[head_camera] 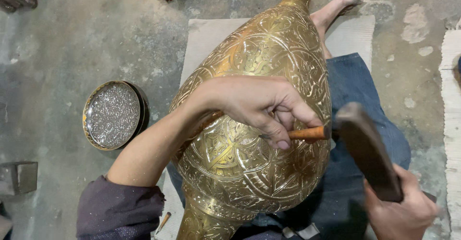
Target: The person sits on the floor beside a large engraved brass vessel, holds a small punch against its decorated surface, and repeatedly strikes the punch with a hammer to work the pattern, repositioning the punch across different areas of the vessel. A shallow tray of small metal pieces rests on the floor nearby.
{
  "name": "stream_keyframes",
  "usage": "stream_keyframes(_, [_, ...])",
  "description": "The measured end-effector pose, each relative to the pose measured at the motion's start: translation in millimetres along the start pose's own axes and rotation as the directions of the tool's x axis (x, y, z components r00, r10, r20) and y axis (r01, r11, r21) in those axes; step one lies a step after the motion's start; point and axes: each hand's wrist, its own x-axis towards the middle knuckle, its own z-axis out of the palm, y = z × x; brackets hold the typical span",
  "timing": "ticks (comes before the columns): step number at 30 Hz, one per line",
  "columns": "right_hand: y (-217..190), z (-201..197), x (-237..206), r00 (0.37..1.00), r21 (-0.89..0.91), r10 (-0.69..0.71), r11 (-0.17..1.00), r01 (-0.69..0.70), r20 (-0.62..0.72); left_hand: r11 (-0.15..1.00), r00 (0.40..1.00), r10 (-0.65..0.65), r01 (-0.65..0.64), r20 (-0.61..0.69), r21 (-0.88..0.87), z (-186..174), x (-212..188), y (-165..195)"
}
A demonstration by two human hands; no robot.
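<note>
Bulbous engraved brass vase (249, 125), wood-handled chisel (307, 134), blunt dark hammer (367, 151).

Just one view here: head-mounted, looking pretty much straight down from close up at the brass vase (259, 125) across the lap, floor (72, 43) filling left and far edges.

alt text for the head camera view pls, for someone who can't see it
Seen from above, a person's left hand holds a wooden-handled chisel against a large engraved brass vase lying across their lap, while the right hand holds a dark hammer at the chisel's end. A round engraved tray sits on the concrete floor.
</note>
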Motion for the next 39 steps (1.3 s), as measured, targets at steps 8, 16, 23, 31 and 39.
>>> stream_keyframes(8, [26, 2, -3, 1.0, -0.095, -0.003, 0.996, 0.002, -0.006, 0.993, 0.993, -0.12, 0.121, -0.017, 0.014, 3, 3, 6])
stream_keyframes(16, [15, -10, 14, 0.998, -0.161, 0.058, 0.985, -0.055, 0.013, 0.984, 0.99, -0.14, 0.143, -0.029, 0.107, 4, 6, 9])
stream_keyframes(23, [16, -7, 23, 0.995, 0.086, -0.101, 0.991, 0.1, 0.007, 0.989, 0.99, -0.137, 0.139, -0.041, 0.046, 6, 4, 13])
stream_keyframes(31, [18, -7, 27, 0.997, -0.077, 0.013, 0.997, -0.007, 0.079, 0.985, 0.984, -0.158, 0.163, -0.077, 0.051, 8, 1, 15])
stream_keyframes(39, [12, -17, 43, 0.994, 0.052, 0.015, 0.998, -0.021, 0.112, 0.983, 0.976, -0.182, 0.182, -0.119, -0.011, 10, -10, 13])
